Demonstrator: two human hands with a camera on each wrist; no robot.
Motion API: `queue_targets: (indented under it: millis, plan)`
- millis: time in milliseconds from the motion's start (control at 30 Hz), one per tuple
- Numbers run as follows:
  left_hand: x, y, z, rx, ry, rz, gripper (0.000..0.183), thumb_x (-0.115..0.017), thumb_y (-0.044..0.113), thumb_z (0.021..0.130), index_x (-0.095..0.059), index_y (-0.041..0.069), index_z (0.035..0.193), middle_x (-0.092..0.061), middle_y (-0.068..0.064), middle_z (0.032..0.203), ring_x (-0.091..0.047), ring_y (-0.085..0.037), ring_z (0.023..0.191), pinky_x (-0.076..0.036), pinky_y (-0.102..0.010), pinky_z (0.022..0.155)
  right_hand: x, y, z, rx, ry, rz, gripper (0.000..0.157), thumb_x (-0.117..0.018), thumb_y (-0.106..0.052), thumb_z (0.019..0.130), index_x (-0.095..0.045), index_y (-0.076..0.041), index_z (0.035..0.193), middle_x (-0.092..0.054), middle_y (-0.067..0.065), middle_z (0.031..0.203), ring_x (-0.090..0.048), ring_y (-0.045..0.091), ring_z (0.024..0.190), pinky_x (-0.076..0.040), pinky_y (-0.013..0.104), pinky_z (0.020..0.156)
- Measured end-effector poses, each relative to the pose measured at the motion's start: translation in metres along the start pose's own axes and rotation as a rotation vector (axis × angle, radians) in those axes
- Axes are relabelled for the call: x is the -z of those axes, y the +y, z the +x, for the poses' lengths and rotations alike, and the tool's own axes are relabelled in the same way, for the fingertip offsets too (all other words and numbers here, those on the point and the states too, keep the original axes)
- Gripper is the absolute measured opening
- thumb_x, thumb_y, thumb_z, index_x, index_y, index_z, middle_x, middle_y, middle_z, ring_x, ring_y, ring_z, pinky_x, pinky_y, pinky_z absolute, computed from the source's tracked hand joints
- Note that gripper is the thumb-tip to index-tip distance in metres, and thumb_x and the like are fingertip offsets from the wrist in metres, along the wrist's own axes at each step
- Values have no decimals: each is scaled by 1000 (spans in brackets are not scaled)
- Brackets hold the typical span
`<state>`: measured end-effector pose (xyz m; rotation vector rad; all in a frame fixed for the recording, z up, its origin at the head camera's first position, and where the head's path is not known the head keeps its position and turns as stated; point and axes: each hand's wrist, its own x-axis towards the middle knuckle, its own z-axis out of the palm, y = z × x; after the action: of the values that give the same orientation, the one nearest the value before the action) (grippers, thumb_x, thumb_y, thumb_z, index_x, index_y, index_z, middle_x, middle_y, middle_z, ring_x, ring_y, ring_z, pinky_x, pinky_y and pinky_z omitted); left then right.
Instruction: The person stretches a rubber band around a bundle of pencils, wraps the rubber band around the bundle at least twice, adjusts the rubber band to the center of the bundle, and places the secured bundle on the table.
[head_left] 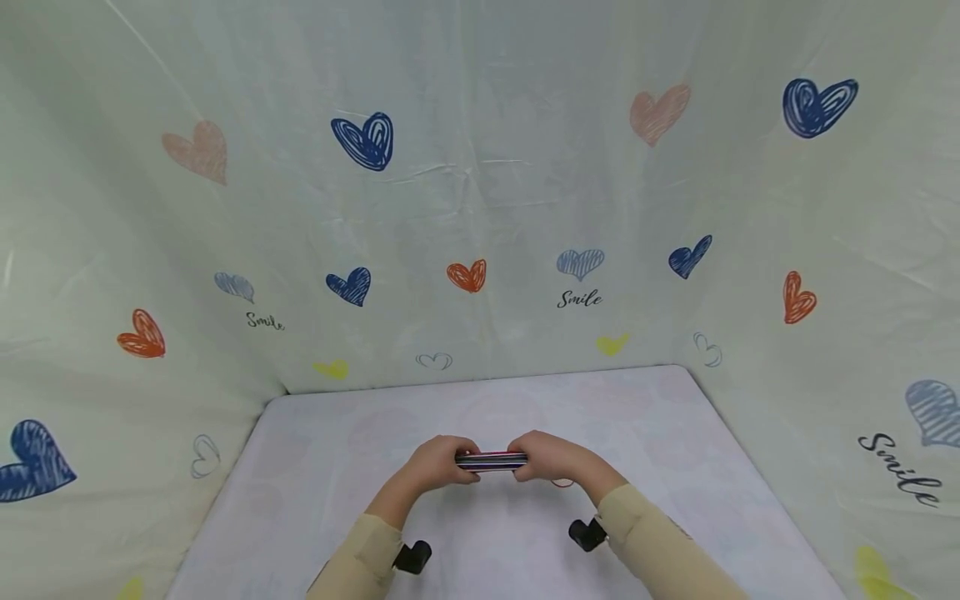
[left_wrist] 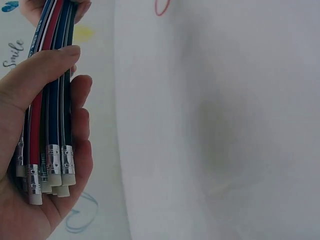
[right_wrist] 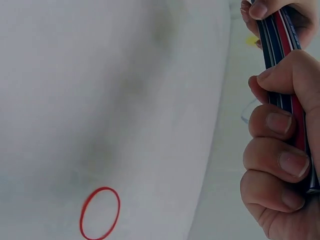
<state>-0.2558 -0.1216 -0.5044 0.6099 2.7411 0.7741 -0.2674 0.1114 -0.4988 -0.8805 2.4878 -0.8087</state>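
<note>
A white curtain (head_left: 480,217) printed with hearts and "Smile" hangs behind a pale table (head_left: 360,433). Toward six o'clock in the head view, a bundle of eraser-tipped pencils (left_wrist: 62,100), blue, red and dark, is held crosswise. The left hand (head_left: 438,461) curls round the eraser end at nine o'clock, thumb across the top; the right hand (head_left: 551,457) wraps the opposite end at three o'clock, its fingers hiding the tips. Overlap makes the pencils hard to count. Toward four o'clock from the bundle, a red oval outline (right_wrist: 104,188) is partly covered by the right forearm; whether band or print, I cannot tell.
</note>
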Motion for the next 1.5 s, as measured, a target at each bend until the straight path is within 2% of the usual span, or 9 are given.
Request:
queue_targets:
  millis: [167, 367, 533, 633, 767, 967, 1200, 1367, 1500]
  plan:
    - [13, 10, -11, -12, 30, -109, 27, -84, 22, 76, -73, 18, 100, -61, 10, 79, -55, -12, 72, -46, -32, 68, 11, -9, -9, 22, 20, -15, 12, -67, -6, 76, -64, -16, 81, -53, -11, 65, -45, 6, 58, -39, 24, 56]
    - [20, 16, -24, -1, 136, -151, 28, -85, 22, 76, -73, 17, 101, -64, 10, 84, -56, -11, 75, -47, -32, 68, 20, -16, -16, 26, 50, -8, 11, -67, -7, 77, -64, -16, 81, -53, -10, 65, -46, 6, 59, -41, 25, 57]
    - [20, 16, -31, 11, 161, -354, 28, -83, 18, 78, -72, 13, 103, -66, 3, 88, -57, -17, 75, -50, -34, 61, 22, -19, -20, 29, 79, 21, 8, -68, -6, 76, -66, -13, 81, -54, -9, 65, -47, 7, 59, -41, 26, 56]
    - [20, 17, -33, 9, 144, -413, 31, -84, 22, 78, -71, 15, 106, -65, 2, 87, -56, -18, 70, -50, -34, 55, 23, -21, -22, 33, 87, 33, 7, -67, -7, 76, -67, -12, 81, -55, -10, 65, -47, 6, 59, -41, 26, 56]
    - [19, 20, -36, -12, 146, -411, 33, -85, 24, 77, -71, 14, 105, -65, 3, 85, -58, -16, 67, -49, -32, 55, 26, -25, -25, 53, 105, 59, 9, -70, -8, 74, -68, -13, 81, -56, -10, 66, -48, 6, 60, -42, 26, 56]
    - [17, 27, -41, -35, 182, -404, 33, -86, 25, 76, -73, 12, 103, -67, 4, 86, -59, -14, 75, -50, -29, 65, 31, -30, -31, 75, 150, 140, 16, -77, -10, 74, -67, -16, 84, -62, -9, 73, -54, 9, 66, -46, 28, 61]
    - [15, 30, -43, -58, 170, -318, 28, -84, 22, 77, -73, 11, 100, -65, 7, 82, -56, -11, 71, -48, -27, 63, 30, -30, -40, 47, 181, 283, 22, -82, -15, 75, -68, -17, 92, -64, -3, 81, -58, 15, 63, -50, 31, 51]
    - [15, 29, -43, -66, 181, -287, 25, -84, 20, 77, -73, 11, 98, -65, 8, 81, -55, -9, 71, -47, -26, 63, 27, -27, -47, 70, 226, 394, 26, -83, -16, 77, -69, -16, 100, -65, 2, 92, -63, 20, 69, -52, 33, 58]
    - [18, 28, -43, -69, 187, -271, 25, -84, 20, 77, -73, 11, 98, -65, 9, 82, -56, -9, 72, -47, -27, 64, 22, -24, -52, 80, 307, 440, 31, -83, -19, 78, -70, -13, 105, -66, 3, 95, -64, 20, 76, -52, 33, 66]
